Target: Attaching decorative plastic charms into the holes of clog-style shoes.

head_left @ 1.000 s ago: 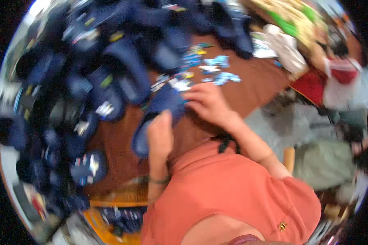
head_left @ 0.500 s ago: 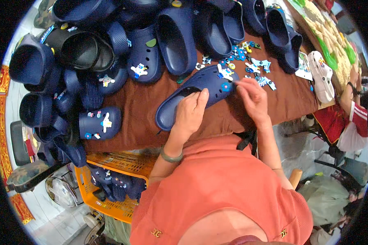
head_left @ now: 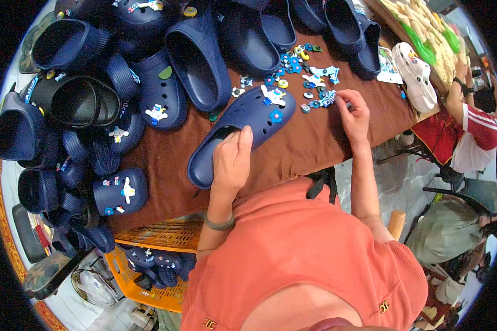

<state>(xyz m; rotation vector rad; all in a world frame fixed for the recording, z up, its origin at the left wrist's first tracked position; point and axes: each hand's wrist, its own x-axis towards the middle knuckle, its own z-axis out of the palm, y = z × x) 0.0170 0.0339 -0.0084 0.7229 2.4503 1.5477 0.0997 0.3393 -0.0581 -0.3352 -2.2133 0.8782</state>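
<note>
So the navy clog (head_left: 255, 117) is held over the brown cloth (head_left: 309, 138), toe pointing up and to the right, and it's gripped by the left hand (head_left: 232, 160) near the foot opening, fingers closed over the edge. Whether its heel is propped on the cloth can't really be told. A white charm (head_left: 273, 96) and a blue flower (head_left: 276, 116) are seated on the toe.

Right of the clog, the right hand (head_left: 353, 110) is held with fingers curled and tips bunched low, right by a blue-and-white charm (head_left: 324, 100). Whether anything's pinched there can't be made out, tbh.

What could go wrong? The loose charms (head_left: 290, 65) are scattered just beyond the clog's toe, packed pretty tight, so the wrong one could easily be picked up, or a neighbour flicked away. The clog is only held toward its back half, so it could be twisted if the toe got pushed hard. The flower might be knocked loose by a careless knuckle too. And with other clogs (head_left: 199, 66) piled close beyond and left of the clog, one could be tipped over by a bump.
</note>
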